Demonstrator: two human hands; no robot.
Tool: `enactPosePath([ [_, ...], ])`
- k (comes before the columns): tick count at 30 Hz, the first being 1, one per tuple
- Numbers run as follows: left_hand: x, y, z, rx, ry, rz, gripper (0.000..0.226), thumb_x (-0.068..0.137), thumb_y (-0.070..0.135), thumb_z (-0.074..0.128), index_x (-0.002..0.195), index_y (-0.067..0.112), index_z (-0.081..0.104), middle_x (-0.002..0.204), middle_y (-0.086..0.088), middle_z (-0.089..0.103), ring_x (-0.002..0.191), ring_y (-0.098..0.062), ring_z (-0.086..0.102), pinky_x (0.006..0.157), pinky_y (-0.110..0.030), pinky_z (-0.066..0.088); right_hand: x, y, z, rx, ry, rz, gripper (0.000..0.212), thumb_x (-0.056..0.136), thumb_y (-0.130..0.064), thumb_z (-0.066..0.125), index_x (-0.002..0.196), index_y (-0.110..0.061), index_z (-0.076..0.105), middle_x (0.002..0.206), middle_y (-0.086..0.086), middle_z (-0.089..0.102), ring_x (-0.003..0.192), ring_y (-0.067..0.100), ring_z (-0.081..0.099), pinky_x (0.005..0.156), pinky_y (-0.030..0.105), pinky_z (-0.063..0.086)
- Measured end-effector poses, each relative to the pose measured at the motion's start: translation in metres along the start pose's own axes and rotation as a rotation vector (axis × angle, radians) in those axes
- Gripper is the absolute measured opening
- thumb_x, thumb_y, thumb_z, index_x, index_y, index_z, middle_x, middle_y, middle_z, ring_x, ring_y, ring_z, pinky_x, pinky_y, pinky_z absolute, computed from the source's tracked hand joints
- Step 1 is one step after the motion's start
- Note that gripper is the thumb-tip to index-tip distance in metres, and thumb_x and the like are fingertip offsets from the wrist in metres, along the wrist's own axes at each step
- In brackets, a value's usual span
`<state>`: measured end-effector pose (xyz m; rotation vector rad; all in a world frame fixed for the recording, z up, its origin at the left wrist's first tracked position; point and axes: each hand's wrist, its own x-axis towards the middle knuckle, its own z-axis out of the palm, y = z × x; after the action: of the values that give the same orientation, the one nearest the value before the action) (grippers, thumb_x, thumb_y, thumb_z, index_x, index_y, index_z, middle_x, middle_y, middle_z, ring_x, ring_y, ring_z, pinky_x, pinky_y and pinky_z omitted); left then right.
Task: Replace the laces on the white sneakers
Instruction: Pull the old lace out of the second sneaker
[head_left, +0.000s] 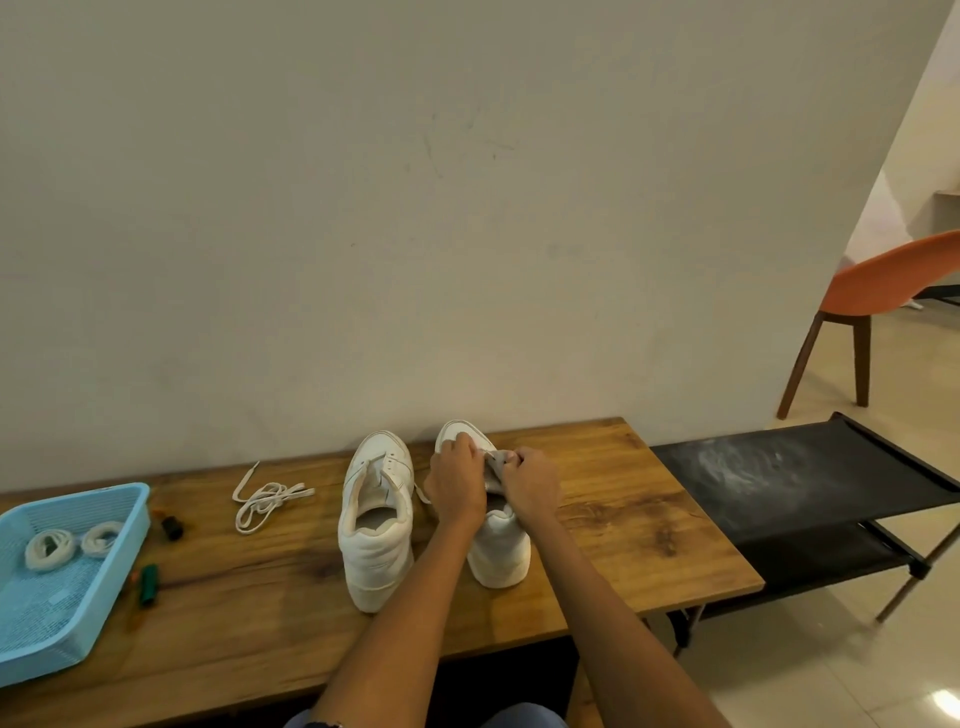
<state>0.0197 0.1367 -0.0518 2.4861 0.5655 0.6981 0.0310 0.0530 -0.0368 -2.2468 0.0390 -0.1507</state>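
Both hands on right sneaker; left sneaker stands unlaced beside it.

Left to right on the table (597, 525): basket (130, 525) with two coiled laces (49, 550), loose lace (265, 501), left sneaker (375, 525), right sneaker (497, 540). Both sneakers run heel-near, toe toward the wall. Left hand (457, 480) and right hand (530, 480) curl around the right sneaker's tongue area, apparently pinching lace; the exact grip is hidden. Coiled laces lie well left, nearer the left hand.
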Motion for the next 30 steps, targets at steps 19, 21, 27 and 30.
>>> enactPosePath([
  [19,0.002,0.001,0.001,-0.003,-0.001,0.082,0.022,0.095,0.025,0.050,0.090,0.013,0.068,0.098,-0.002,0.064,0.092,-0.016,0.053,0.066,-0.024,0.038,-0.001,0.000,0.001,-0.021,-0.002,-0.011,0.021,0.093,-0.018,0.045,0.073,-0.017,0.054,0.073,0.001,0.056,0.067,0.016,0.049,0.056,0.025,0.035],
  [21,-0.001,0.004,0.000,-0.296,0.082,-0.067,0.018,0.092,0.016,0.054,0.086,0.007,0.068,0.093,-0.009,0.066,0.088,-0.021,0.058,0.068,-0.026,0.040,-0.001,0.001,0.001,-0.033,0.000,-0.016,0.021,0.093,-0.019,0.045,0.074,-0.017,0.054,0.074,0.001,0.056,0.068,0.018,0.050,0.057,0.026,0.034],
  [27,0.009,0.007,-0.024,-0.765,0.210,-0.717,0.033,0.100,0.021,0.042,0.110,-0.001,0.065,0.111,-0.016,0.065,0.103,-0.031,0.059,0.078,-0.032,0.042,0.001,0.000,0.002,-0.056,0.015,-0.009,0.022,0.095,-0.022,0.044,0.076,-0.017,0.053,0.076,0.001,0.055,0.071,0.017,0.050,0.060,0.027,0.036],
  [30,0.015,0.006,-0.030,-0.566,0.105,-0.579,0.031,0.100,0.022,0.040,0.124,0.007,0.053,0.122,-0.012,0.060,0.111,-0.031,0.055,0.079,-0.034,0.040,0.000,0.001,0.002,-0.052,0.013,-0.016,0.022,0.096,-0.023,0.045,0.080,-0.014,0.058,0.077,0.002,0.056,0.071,0.017,0.050,0.060,0.026,0.036],
])
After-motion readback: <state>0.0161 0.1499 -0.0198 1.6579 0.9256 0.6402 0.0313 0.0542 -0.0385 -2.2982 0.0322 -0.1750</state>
